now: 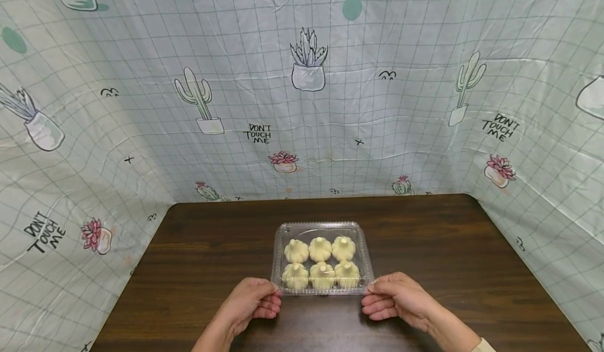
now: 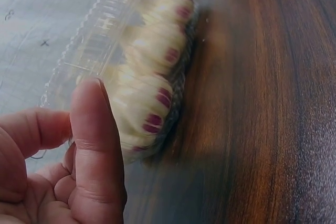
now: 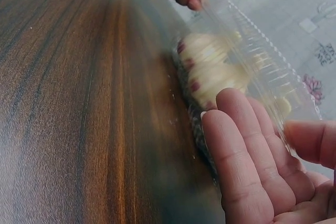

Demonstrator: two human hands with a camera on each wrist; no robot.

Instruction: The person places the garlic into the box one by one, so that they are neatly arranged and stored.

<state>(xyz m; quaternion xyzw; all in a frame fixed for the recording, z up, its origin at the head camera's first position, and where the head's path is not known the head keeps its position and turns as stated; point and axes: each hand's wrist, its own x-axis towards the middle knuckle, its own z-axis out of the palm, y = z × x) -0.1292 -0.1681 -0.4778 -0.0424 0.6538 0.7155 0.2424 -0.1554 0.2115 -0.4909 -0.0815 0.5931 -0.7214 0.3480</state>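
Observation:
A clear plastic clamshell box [image 1: 321, 230] sits on the table, its lid down. Inside, several pale yellow, garlic-bulb-shaped pieces [image 1: 320, 251] stand in two rows with their stems up. Dark red patches mark their lower sides in the wrist views. My left hand [image 1: 254, 299] pinches the front left corner of the rim between thumb and fingers. At the front right corner my right hand [image 1: 400, 298] does the same, its other fingers [image 3: 231, 150] loosely bent below the rim. Whether the lid is latched I cannot tell.
The dark brown wooden table [image 1: 212, 231] extends on both sides of the box. A pale curtain [image 1: 330, 116] with a grid and cactus print hangs behind the table and along its left and right sides.

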